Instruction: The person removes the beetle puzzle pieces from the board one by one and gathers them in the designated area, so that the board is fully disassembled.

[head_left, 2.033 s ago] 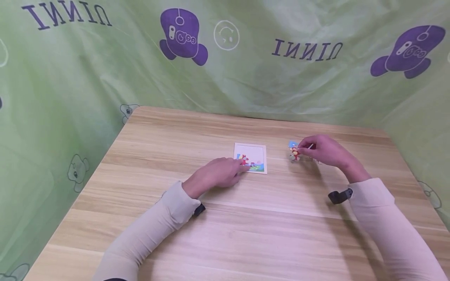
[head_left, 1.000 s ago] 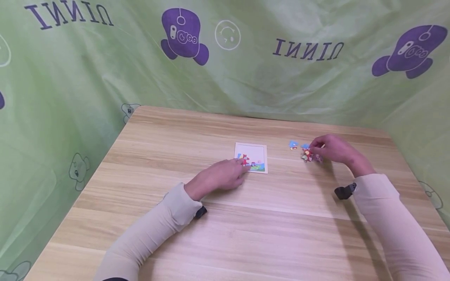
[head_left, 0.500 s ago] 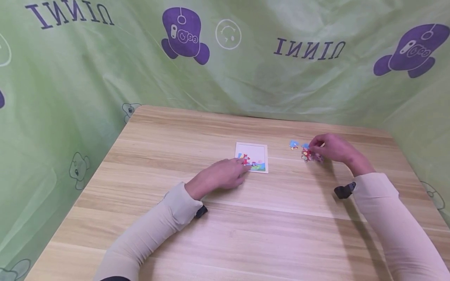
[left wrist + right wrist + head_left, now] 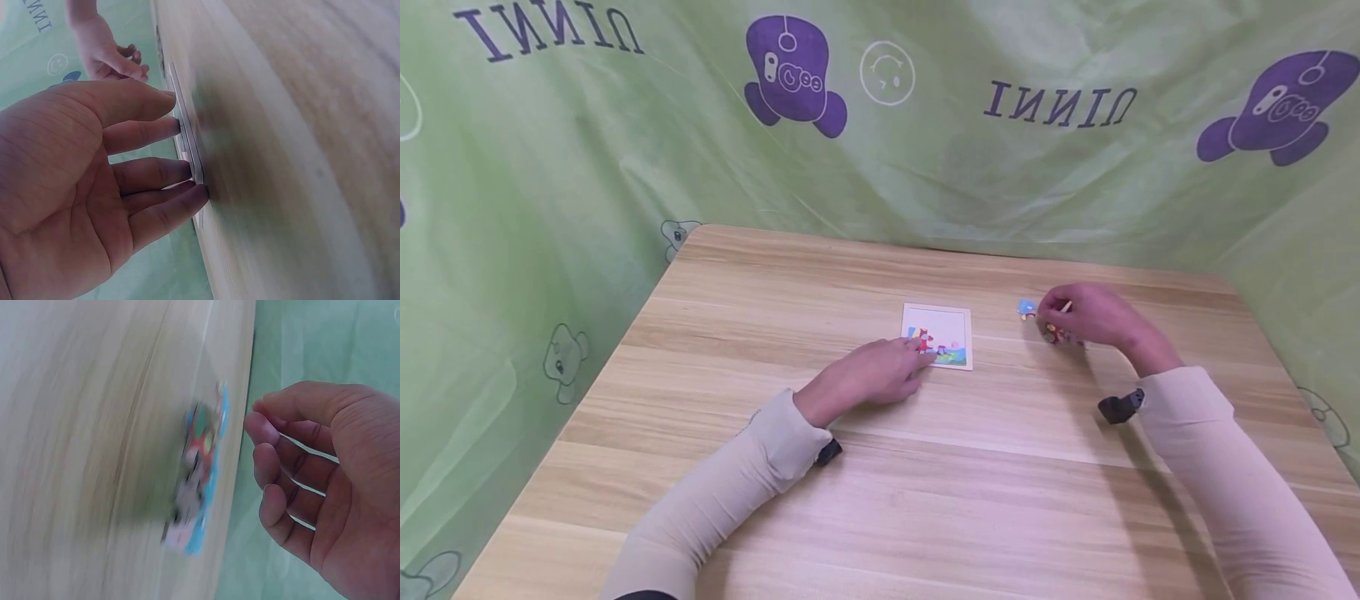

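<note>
A small square puzzle board (image 4: pixel 938 323) with a pale rim lies flat on the table; pieces showing a red figure and green ground fill its near part, and its upper area is bare. Fingertips of my left hand (image 4: pixel 878 372) rest on its near left corner, with straight fingers along the tray's edge (image 4: pixel 195 150) in the left wrist view. My right hand (image 4: pixel 1093 313) hovers just above a cluster of loose puzzle pieces (image 4: pixel 1054 333). Its fingers are loosely curled, and no piece shows between thumb and fingers (image 4: pixel 267 469) in the right wrist view.
A blue puzzle piece (image 4: pixel 1026 309) lies just left of the right hand. The wooden table (image 4: pixel 925 483) runs back to a green printed curtain (image 4: pixel 940 183) behind it. Black wrist cameras (image 4: pixel 1122 407) sit under both cuffs.
My right hand moved right with a red piece to the cluster, stayed there, then lifted and shifted slightly left. My left hand keeps its place on the puzzle board.
</note>
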### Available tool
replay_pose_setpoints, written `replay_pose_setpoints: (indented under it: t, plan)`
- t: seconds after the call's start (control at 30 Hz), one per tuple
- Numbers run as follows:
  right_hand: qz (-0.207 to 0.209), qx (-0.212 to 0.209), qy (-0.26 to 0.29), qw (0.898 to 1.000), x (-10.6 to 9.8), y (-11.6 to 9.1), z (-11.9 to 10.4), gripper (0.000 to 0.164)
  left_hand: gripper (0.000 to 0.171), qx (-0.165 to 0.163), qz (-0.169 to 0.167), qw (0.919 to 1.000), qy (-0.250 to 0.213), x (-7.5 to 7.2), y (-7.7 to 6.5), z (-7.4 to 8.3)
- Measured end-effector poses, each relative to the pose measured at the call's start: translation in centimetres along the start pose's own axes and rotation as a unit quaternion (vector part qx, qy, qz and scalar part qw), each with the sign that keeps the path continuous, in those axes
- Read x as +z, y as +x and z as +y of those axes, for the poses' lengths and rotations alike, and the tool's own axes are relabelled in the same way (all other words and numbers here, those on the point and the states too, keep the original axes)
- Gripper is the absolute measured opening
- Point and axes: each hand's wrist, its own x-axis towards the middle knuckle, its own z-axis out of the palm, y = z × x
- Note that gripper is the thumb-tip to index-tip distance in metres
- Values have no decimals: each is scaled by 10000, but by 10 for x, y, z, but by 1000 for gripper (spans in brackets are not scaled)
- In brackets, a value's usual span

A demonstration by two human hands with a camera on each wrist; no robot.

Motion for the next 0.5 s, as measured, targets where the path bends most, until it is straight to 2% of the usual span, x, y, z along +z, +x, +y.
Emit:
replay_pose_setpoints:
  t: [0.27, 0.5]
  plan:
    - [-42, -659, -138, 9977, 15, 15, -35, 13, 45, -15, 26, 10000, -41, 0, -3, 0]
    - [-267, -1317, -319, 9904, 35, 35, -67, 11, 47, -52, 151, 9999, 56, 1, -3, 2]
